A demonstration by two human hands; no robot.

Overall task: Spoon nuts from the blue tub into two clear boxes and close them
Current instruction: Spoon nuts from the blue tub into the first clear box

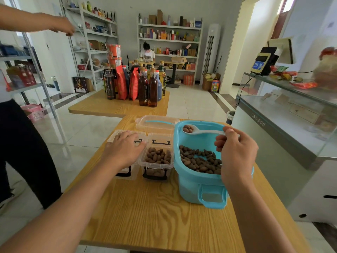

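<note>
- The spoon [200, 131] is pinched by its handle in the right hand [237, 152], right of centre; a few nuts sit in its bowl, above the far end of the tub [198, 181].
- The left hand [124, 148] is laid flat, fingers spread, on the left box [127, 172], which appears lidded.
- The right box [156, 161], lower centre and just beside the tub, stands open and looks nearly full.
- A loose lid [156, 123] lies behind the boxes on the table [155, 212].
- The spoon is best kept level and carried low over the tub rim, then tipped slowly over the open box.
</note>
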